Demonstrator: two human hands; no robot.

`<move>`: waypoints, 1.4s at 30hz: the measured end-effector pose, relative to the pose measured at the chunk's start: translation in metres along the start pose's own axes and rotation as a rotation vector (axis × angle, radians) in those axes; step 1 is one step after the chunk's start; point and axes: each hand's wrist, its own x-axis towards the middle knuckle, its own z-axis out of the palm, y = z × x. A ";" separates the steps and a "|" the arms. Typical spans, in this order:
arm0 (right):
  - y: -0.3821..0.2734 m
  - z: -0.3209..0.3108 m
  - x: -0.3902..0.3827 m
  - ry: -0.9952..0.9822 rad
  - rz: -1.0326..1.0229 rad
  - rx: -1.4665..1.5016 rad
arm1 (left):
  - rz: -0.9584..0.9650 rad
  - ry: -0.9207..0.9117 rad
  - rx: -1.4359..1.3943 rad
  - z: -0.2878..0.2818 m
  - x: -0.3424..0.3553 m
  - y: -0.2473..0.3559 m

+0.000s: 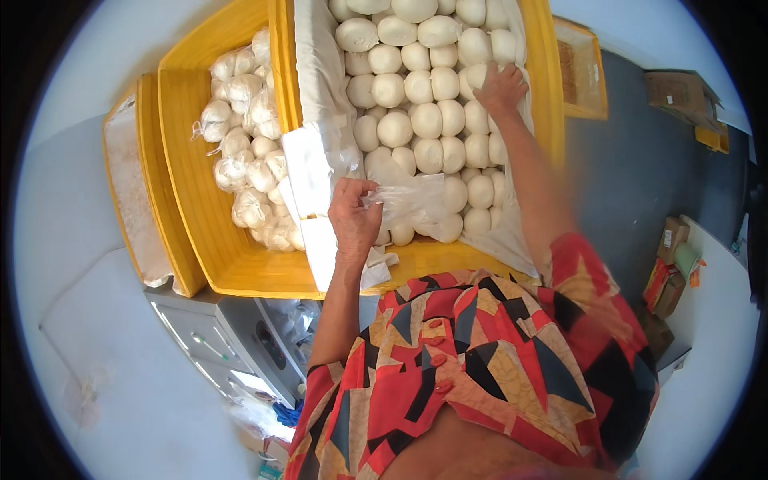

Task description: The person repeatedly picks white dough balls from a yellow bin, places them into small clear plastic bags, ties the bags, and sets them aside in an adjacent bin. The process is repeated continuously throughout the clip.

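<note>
A yellow crate point(542, 144) lined with pale cloth point(324, 64) holds rows of round white buns point(426, 118). My left hand point(354, 216) pinches a clear plastic bag point(408, 200), which lies loosely over the lower buns. My right hand point(499, 90) has its fingers curled over a bun at the crate's upper right. To the left, another yellow crate point(186, 144) contains several knotted bags of buns point(240, 128). White sheets point(308, 168) lie along the edge between the crates.
A shallow crate point(136, 200) stands at the far left. Below the crates is a metal cabinet point(200, 336). A small yellow crate point(588, 72) sits behind at the right, near cardboard boxes point(672, 96) on the dark floor point(608, 176). More boxes point(672, 240) stand at the right.
</note>
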 end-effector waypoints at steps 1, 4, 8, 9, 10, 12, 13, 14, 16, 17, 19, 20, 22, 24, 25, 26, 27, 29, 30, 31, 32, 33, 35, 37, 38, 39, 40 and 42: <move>0.005 0.000 -0.001 0.014 -0.037 0.012 | -0.014 -0.001 -0.015 -0.001 0.000 -0.004; 0.020 0.001 -0.007 0.056 -0.154 0.076 | -0.041 -0.003 -0.048 -0.002 0.000 -0.013; 0.020 -0.021 -0.038 0.145 -0.445 0.307 | -0.095 -0.015 -0.085 0.001 0.002 -0.028; 0.019 -0.020 -0.045 0.100 -0.481 0.291 | -0.114 -0.024 -0.105 0.001 0.006 -0.024; 0.018 -0.015 -0.052 0.055 -0.517 0.276 | -0.133 -0.033 -0.124 0.001 0.009 -0.021; 0.015 -0.008 -0.065 0.005 -0.532 0.202 | -0.213 -0.077 -0.178 0.005 0.018 -0.026; 0.012 -0.006 -0.072 0.000 -0.509 0.144 | -0.251 -0.096 -0.204 0.006 0.022 -0.026; 0.009 -0.005 -0.077 -0.006 -0.487 0.085 | -0.263 -0.090 -0.219 0.006 0.025 -0.024; -0.001 -0.003 -0.087 -0.026 -0.348 0.055 | -0.301 -0.071 -0.241 0.000 0.030 -0.014; -0.004 -0.005 -0.091 -0.029 -0.263 0.052 | -0.327 -0.082 -0.248 -0.002 0.029 -0.018; -0.005 0.000 -0.090 0.029 -0.100 0.111 | -0.372 -0.095 -0.274 -0.008 0.030 -0.023; -0.003 0.011 -0.080 0.004 -0.132 0.142 | -0.397 -0.096 -0.304 -0.008 0.032 -0.023; -0.003 0.026 -0.065 -0.061 -0.190 0.206 | -0.456 -0.107 -0.358 -0.011 0.036 -0.022; 0.001 0.023 -0.062 -0.119 -0.338 0.133 | -0.445 -0.063 -0.388 -0.004 0.038 -0.033; 0.008 0.022 -0.058 -0.131 -0.437 0.130 | -0.437 -0.032 -0.407 0.000 0.041 -0.035; 0.018 0.024 -0.056 -0.142 -0.534 0.126 | -0.427 -0.002 -0.426 0.002 0.044 -0.038; 0.027 0.025 -0.056 -0.157 -0.579 0.247 | -0.348 0.038 -0.336 0.006 0.047 -0.048; 0.039 0.014 -0.057 -0.278 -0.403 0.589 | -0.313 0.051 -0.240 0.009 0.054 -0.050; 0.043 0.007 -0.060 -0.340 -0.302 0.755 | -0.297 0.050 -0.192 0.011 0.056 -0.053; 0.045 0.000 -0.064 -0.431 -0.132 1.063 | -0.306 0.049 -0.157 0.013 0.058 -0.057; 0.044 -0.007 -0.069 -0.412 -0.019 1.342 | -0.292 0.056 -0.134 0.014 0.059 -0.060; 0.043 -0.016 -0.074 -0.382 0.109 1.617 | -0.275 0.058 -0.114 0.016 0.061 -0.062; 0.046 -0.030 -0.088 -0.292 0.183 1.932 | -0.271 0.053 -0.086 0.021 0.062 -0.064; 0.046 -0.045 -0.104 -0.287 0.059 2.018 | -0.297 0.050 -0.065 0.024 0.062 -0.067; 0.044 -0.049 -0.111 -0.332 0.001 2.059 | -0.284 0.046 -0.057 0.025 0.062 -0.068; 0.038 -0.047 -0.119 -0.475 -0.113 2.010 | -0.275 0.038 -0.047 0.025 0.061 -0.067; 0.030 -0.046 -0.127 -0.602 -0.224 1.950 | -0.257 0.023 -0.043 0.027 0.062 -0.064; -0.005 -0.064 -0.142 -0.824 -0.514 1.932 | -0.250 -0.021 -0.050 0.026 0.060 -0.059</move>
